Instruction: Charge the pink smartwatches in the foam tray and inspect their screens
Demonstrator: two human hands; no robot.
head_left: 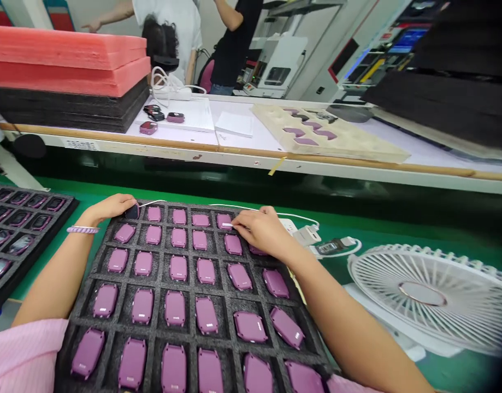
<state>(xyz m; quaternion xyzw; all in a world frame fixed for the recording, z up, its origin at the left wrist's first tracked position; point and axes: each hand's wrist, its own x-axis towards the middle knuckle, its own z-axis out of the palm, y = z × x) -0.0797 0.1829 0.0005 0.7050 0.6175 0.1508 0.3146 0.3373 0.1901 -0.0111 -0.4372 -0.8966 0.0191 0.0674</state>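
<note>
A black foam tray [181,284] lies in front of me, its cells filled with several purple device cases [205,271]. My left hand [109,208] rests on the tray's far left corner, fingers curled over a dark piece [131,212] sitting in the corner cell. My right hand [261,230] is at the far right of the top row, fingers pinched on a small white tool or tag [227,225] lying against a purple case [224,220]. A white cable [251,209] runs along the tray's far edge.
A second black tray [17,229] of dark devices sits at left. A white fan [429,295] lies flat at right, by a white power strip [306,234]. Across the green belt [218,194], a bench holds pink foam sheets [66,60] and a beige tray [328,134]. Two people stand behind.
</note>
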